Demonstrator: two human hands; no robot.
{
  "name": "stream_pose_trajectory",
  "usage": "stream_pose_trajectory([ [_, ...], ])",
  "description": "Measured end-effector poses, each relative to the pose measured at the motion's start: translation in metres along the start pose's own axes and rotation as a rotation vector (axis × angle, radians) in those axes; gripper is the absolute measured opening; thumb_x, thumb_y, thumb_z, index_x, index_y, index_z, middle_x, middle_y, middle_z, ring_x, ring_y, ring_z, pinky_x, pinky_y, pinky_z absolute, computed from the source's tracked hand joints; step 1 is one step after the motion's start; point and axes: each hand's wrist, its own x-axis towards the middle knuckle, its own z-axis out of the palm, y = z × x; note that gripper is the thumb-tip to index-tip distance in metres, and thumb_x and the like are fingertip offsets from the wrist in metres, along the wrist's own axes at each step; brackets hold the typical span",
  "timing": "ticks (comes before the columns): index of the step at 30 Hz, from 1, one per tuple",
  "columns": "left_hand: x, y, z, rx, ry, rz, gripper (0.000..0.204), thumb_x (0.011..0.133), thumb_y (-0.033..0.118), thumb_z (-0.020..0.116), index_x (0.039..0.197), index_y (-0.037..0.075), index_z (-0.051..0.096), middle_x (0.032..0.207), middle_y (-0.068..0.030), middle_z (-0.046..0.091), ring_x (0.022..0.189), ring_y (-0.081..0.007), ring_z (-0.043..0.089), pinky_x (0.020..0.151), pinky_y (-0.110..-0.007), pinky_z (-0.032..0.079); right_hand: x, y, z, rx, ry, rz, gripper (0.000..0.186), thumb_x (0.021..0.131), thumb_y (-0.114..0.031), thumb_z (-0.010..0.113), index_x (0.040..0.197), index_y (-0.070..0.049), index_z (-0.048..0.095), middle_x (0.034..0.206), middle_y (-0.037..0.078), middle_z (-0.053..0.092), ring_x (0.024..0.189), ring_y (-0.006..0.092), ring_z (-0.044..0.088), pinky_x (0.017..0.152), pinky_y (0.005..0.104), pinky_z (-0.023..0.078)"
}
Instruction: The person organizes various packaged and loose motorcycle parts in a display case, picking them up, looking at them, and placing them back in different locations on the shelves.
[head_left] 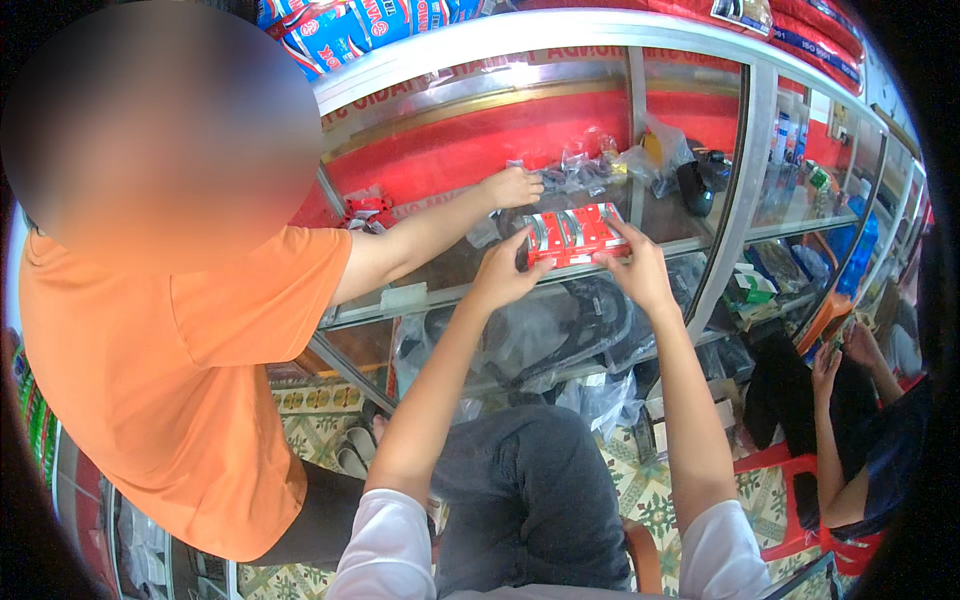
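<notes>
As my left fingers (514, 245) and right fingers (633, 235) pinch rectangular red-and-white cardboard boxes (577, 234) steady, moving them likely needs even pressure.

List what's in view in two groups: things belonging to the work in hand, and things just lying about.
In the work:
- red-and-white boxes, side by side
- left hand and right hand, gripping them

Lying about:
- plastic-wrapped black parts, lower shelf
- green-and-white box
- blue-and-red packs, on top
</notes>
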Motion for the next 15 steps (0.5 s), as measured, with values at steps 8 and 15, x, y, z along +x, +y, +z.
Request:
stream_pose_trajectory([
  [8, -0.009, -0.056, -0.015, 0.413, 0.151, -0.172, 0.049, 0.094, 0.035, 0.061, 0.129, -0.001, 0.059, 0.14, -0.028, 0.053, 0.133, -0.0447, 0.047, 0.111, -0.052, 0.038, -0.118, -0.059, 0.001, 0.106, 0.211, -0.043, 0.046, 0.083, -0.01, 0.073, 0.127, -0.005, 0.062, 0.145, 0.034, 0.048, 0.139, 0.0443, 0.045, 0.114, 0.0476, 0.038],
  [15, 0.028, -0.087, -0.015, 0.474, 0.198, -0.443, 0.062, 0.097, 0.049, 0.054, 0.141, 0.005, 0.055, 0.145, -0.0324, 0.047, 0.139, -0.0491, 0.038, 0.117, -0.058, 0.025, -0.184, -0.083, 0.027, 0.254, -0.05, -0.01, 0.044, 0.08, -0.008, 0.075, 0.123, -0.008, 0.066, 0.151, 0.032, 0.042, 0.139, 0.0472, 0.043, 0.115, 0.0479, 0.036],
])
